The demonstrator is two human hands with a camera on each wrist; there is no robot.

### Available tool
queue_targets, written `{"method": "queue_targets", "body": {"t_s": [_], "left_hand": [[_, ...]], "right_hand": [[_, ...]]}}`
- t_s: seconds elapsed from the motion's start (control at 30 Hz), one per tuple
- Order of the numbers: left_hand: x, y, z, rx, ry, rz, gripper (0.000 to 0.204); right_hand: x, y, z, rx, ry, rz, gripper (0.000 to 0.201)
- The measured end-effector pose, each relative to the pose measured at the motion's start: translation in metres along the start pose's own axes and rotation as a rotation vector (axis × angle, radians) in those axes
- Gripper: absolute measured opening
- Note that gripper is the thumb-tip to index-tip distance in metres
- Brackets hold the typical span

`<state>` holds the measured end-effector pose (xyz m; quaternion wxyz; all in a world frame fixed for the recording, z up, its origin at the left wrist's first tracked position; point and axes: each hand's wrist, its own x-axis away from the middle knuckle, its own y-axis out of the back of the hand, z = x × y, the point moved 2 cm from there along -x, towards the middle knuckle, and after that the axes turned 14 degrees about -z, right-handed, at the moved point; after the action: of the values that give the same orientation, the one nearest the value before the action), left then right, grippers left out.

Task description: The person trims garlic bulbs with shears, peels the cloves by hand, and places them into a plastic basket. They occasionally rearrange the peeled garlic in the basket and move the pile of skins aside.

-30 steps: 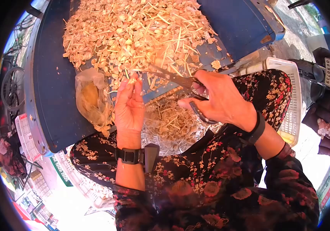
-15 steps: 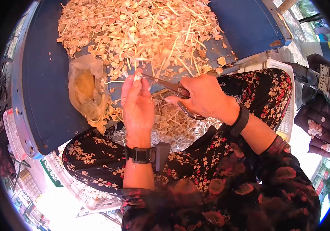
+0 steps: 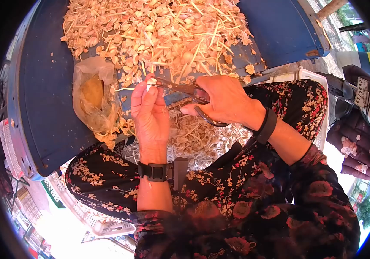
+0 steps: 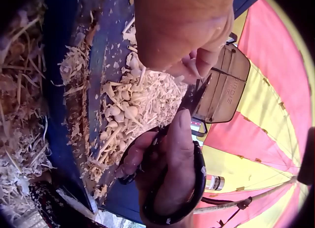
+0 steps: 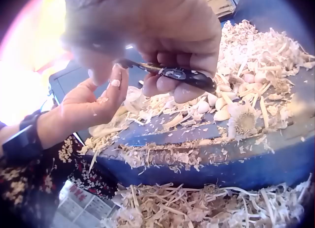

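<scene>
Between the thumb and fingertips of my left hand (image 3: 151, 118) is a small white garlic clove (image 3: 151, 83). My right hand (image 3: 232, 101) grips black-handled scissors (image 3: 178, 86), with fingers and thumb through the loops, as the left wrist view shows at the handle (image 4: 199, 176). The blades point left and their tips reach the clove. In the right wrist view the left hand (image 5: 93, 107) stands just beyond the scissors. Behind both hands lies a heap of garlic cloves, stalks and dry skins (image 3: 150, 32).
The heap lies on a blue metal bed (image 3: 53, 116) with raised sides. On its left sits a clear plastic bag (image 3: 95, 97) with something yellow-brown inside. Skins and stalks (image 3: 198, 134) fill the space between the person's knees. A white plastic crate (image 3: 322, 80) stands beside the right knee.
The scissors' tips have come left and down to the clove between my left fingers; a second ago they were above and apart. The head view has shifted slightly.
</scene>
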<state>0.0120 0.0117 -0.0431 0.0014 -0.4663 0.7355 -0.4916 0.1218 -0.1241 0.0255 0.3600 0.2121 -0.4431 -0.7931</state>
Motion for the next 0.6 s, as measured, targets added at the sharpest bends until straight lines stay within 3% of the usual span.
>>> {"method": "queue_targets", "body": {"t_s": [0.17,0.37,0.47,0.57,0.6], "left_hand": [[-0.002,0.007,0.000,-0.020,-0.029,0.030,0.024],[-0.002,0.010,0.000,-0.034,-0.044,0.061,0.025],[-0.001,0.012,-0.002,0.029,0.000,0.006,0.025],[-0.004,0.012,-0.006,0.190,0.061,-0.106,0.025],[-0.005,0.013,-0.008,0.253,0.085,-0.152,0.024]], "right_hand": [[0.003,-0.012,-0.003,0.112,0.029,-0.032,0.059],[0.002,-0.012,-0.008,0.043,0.086,-0.037,0.056],[0.001,-0.015,-0.005,-0.067,0.006,0.085,0.053],[-0.026,-0.020,-0.005,-0.168,0.031,-0.126,0.050],[-0.046,-0.019,-0.003,-0.114,0.028,-0.193,0.040]]}}
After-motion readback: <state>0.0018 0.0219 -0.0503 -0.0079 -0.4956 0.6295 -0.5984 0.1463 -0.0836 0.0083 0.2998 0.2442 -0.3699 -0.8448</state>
